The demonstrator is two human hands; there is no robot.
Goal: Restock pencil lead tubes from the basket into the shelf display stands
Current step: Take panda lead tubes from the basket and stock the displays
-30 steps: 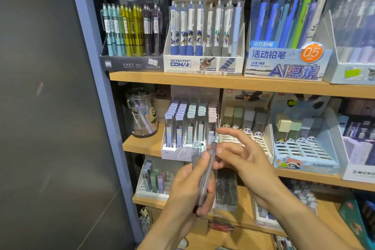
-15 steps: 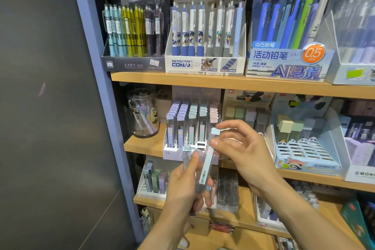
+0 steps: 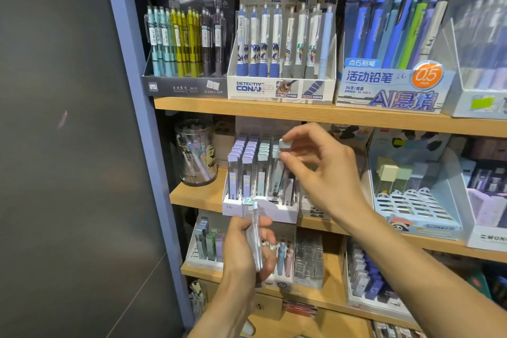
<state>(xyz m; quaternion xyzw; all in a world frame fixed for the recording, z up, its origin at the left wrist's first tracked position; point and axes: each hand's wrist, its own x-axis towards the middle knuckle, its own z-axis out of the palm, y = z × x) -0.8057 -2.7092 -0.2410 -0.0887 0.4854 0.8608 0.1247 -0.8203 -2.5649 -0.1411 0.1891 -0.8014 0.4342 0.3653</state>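
Right hand [image 3: 323, 173] pinching pale-blue-capped clear lead tube [image 3: 277, 170] over white slotted display stand [image 3: 274, 212] on middle wooden shelf [image 3: 197, 195]. Left hand [image 3: 244, 250] gripping several clear lead tubes [image 3: 253, 230] below stand.

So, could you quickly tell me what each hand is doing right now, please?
Left hand: grips a clear lead tube, held upright.
Right hand: pinches the pale cap of a lead tube at the display stand.

two hands [image 3: 323, 173], three wooden shelves [image 3: 274, 110], one clear jar [image 3: 196, 153]
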